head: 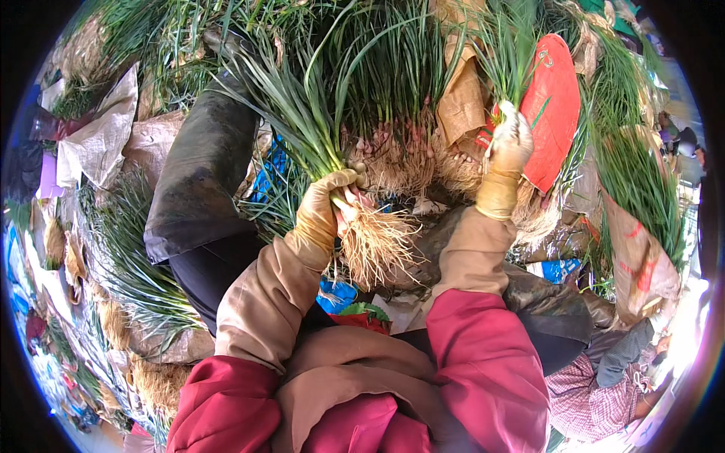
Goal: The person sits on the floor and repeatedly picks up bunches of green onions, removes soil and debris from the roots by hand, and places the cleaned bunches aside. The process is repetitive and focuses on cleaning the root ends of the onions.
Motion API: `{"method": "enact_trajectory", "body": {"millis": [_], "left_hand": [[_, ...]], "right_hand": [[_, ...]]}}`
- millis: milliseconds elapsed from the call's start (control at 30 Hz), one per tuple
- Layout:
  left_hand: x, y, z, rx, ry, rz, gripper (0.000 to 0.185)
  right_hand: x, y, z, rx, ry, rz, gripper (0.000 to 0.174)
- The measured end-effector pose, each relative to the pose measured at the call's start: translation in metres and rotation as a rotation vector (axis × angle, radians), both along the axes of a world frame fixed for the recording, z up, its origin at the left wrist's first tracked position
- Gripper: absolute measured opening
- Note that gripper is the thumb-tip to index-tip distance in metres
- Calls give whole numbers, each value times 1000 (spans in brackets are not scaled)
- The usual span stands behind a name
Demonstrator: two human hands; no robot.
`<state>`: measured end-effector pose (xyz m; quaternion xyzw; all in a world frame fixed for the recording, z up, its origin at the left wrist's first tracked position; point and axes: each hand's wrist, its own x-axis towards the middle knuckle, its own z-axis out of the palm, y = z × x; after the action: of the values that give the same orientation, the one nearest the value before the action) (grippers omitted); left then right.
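My left hand [328, 201], in a yellowish rubber glove, is closed round a bunch of green garlic plants [323, 141]. Their pinkish bulbs and pale roots [379, 243] hang to the right of the fist, and the long leaves point up and left. My right hand [511, 136], gloved alike and soiled white, is raised at the upper right, shut on the stems of some green plants [512, 73]; their lower ends are hidden by the hand. Beside it is a red sheet [552, 107]. Between and beyond my hands stands a dense row of similar plants with roots [396, 153].
Brown wrapping [461, 102] stands behind the row. More leafy bundles lie left [141, 272] and right [637, 187], among woven sacks [102, 136]. My bent knees flank the work area. A person in a checked garment [595, 396] is at the lower right.
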<state>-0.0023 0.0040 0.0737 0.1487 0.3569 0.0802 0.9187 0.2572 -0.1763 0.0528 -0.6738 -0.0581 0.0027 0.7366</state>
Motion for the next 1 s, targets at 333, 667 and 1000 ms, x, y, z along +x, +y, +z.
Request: {"method": "enact_trajectory", "body": {"millis": [333,667,1000], "left_hand": [[0,-1,-10,41,73,1,16],[3,-4,-1,-41,61,25,22],[-3,10,-12,-16,-25,-43,13]], "right_hand": [[-27,39,2,-1086,-315,43,28],[-65,87,-57,-478,431,418,15],[-124,86,-20,-333,197,1220,25]]}}
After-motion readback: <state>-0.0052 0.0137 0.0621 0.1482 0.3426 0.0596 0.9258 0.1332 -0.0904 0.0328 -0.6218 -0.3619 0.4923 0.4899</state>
